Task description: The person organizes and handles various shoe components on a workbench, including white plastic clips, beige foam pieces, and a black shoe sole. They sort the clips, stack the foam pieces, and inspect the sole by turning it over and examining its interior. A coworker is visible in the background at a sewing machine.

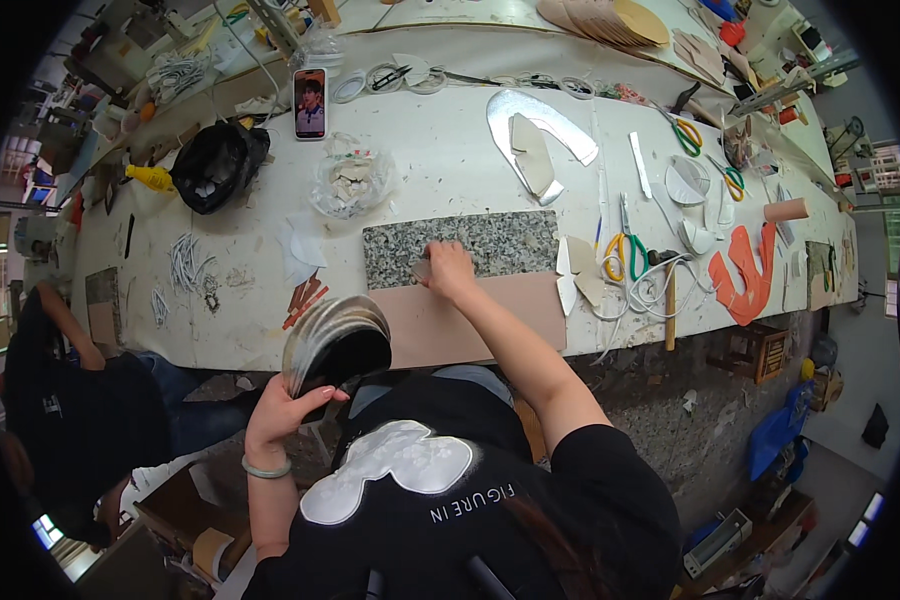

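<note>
My left hand [288, 408], with a pale bangle at its wrist, grips a fanned stack of rounded flat pieces [358, 352] in front of my body. The top piece is black; the edges of those behind look grey and beige. Over a speckled granite slab [510, 240], my right hand [448, 266] is closed with its fingers bent down. A small pale flat piece [422, 271] shows at its fingertips, partly hidden by the hand. Along the slab's near side lies a smooth pinkish-beige board [510, 315], under my right wrist.
Beyond the slab are a propped phone [310, 105], a plastic bag of scraps [352, 180], a black bag [220, 168] and a silver curved piece [515, 110]. Scissors [625, 255], white cord [650, 290] and orange cutouts [745, 275] lie right. Another person [80, 390] sits at left.
</note>
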The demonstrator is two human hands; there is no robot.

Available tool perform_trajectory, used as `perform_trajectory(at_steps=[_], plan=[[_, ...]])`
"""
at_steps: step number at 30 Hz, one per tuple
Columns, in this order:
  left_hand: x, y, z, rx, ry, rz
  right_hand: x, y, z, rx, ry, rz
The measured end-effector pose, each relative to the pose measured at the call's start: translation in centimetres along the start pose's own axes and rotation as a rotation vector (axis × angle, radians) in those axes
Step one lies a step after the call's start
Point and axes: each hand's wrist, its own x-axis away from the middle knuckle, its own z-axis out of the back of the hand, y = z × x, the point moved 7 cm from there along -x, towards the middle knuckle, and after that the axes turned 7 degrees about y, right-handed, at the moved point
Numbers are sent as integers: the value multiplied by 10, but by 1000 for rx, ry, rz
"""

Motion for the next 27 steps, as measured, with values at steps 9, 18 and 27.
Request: perform_trajectory(at_steps=[9, 18, 27], plan=[[-35, 21, -19, 184, -54, -50, -66, 56, 52, -424, 110, -297], [-65, 23, -57, 99, -226, -10, -32, -42, 123, -1122, -594, 107], [-76, 31, -89, 354, -491, 115, 55, -69, 153, -961, -435, 238]])
